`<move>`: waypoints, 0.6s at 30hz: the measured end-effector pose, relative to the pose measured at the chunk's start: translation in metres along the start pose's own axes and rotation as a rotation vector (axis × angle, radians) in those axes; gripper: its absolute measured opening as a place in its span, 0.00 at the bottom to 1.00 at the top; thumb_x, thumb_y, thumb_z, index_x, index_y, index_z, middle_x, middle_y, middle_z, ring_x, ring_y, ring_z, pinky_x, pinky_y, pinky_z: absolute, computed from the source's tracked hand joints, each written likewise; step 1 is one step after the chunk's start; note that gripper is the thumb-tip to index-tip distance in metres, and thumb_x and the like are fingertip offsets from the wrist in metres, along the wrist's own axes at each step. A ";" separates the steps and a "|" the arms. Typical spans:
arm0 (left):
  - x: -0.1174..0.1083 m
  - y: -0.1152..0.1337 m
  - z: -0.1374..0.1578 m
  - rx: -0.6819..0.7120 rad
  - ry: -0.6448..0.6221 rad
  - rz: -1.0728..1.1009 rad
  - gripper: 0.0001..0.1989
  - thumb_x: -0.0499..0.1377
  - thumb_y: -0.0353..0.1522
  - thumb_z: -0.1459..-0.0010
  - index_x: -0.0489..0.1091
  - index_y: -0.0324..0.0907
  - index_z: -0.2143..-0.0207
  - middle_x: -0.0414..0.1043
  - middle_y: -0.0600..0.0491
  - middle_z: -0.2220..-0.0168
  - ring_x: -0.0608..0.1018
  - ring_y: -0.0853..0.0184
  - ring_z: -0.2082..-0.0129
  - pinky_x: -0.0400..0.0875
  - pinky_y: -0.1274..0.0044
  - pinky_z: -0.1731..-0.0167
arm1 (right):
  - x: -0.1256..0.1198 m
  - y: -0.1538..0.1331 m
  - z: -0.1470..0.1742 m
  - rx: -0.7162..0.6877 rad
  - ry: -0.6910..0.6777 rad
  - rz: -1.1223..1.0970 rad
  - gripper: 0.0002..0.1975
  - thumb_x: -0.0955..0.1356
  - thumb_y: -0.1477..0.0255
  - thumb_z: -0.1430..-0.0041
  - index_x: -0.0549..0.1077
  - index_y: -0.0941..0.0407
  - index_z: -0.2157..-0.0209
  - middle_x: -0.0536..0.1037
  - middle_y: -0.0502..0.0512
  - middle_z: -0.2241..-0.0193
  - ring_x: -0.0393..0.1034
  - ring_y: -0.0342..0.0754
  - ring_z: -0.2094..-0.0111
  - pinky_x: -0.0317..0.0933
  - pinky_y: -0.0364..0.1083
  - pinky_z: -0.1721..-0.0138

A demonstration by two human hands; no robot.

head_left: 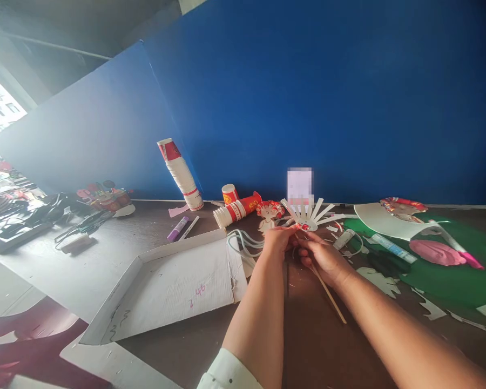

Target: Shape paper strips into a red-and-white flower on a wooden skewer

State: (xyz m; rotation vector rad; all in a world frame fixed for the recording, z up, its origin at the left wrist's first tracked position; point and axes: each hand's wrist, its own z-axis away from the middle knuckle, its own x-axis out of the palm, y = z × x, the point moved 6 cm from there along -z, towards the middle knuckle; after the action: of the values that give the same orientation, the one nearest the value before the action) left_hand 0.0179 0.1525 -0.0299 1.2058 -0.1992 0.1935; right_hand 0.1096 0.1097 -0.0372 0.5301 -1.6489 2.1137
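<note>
Above the dark table, my left hand (281, 239) pinches the base of a paper cup (306, 220) whose wall is cut into white strips that fan outward; a bit of red shows near its base. My right hand (324, 258) is closed around a thin wooden stick (329, 294) slanting down toward me, its fingertips close to the cup. How the stick meets the cup is hidden by my fingers. Just left of the strips stands a paper figure (268, 215) with red curled hair and a drawn face.
A cardboard tray (174, 286) lies left, with a purple glue stick (178, 229) behind it. Stacked paper cups (182, 175) lean at the blue partition (308, 97); more cups (237, 209) lie nearby. Right are green paper (449, 281), a glue stick (392, 247), a pink marker (459, 248) and paper scraps.
</note>
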 end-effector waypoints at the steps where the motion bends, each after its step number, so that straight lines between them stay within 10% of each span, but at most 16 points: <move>1: 0.000 0.000 0.000 0.004 -0.002 0.000 0.12 0.67 0.31 0.54 0.66 0.38 0.81 0.63 0.57 0.85 0.66 0.76 0.85 0.65 0.82 0.79 | 0.000 0.000 0.000 0.000 -0.004 -0.007 0.17 0.70 0.77 0.55 0.72 0.54 0.60 0.70 0.47 0.76 0.57 0.34 0.83 0.47 0.33 0.87; 18: -0.004 -0.001 -0.001 -0.009 0.010 -0.040 0.11 0.66 0.31 0.53 0.66 0.39 0.78 0.63 0.57 0.84 0.65 0.75 0.85 0.58 0.81 0.82 | -0.004 0.001 -0.004 0.026 -0.029 0.009 0.13 0.68 0.79 0.52 0.72 0.55 0.62 0.72 0.50 0.75 0.56 0.34 0.83 0.40 0.33 0.89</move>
State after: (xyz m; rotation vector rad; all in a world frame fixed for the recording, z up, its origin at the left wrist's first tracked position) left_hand 0.0144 0.1536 -0.0319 1.1987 -0.1672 0.1631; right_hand 0.1118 0.1129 -0.0412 0.5654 -1.6440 2.1465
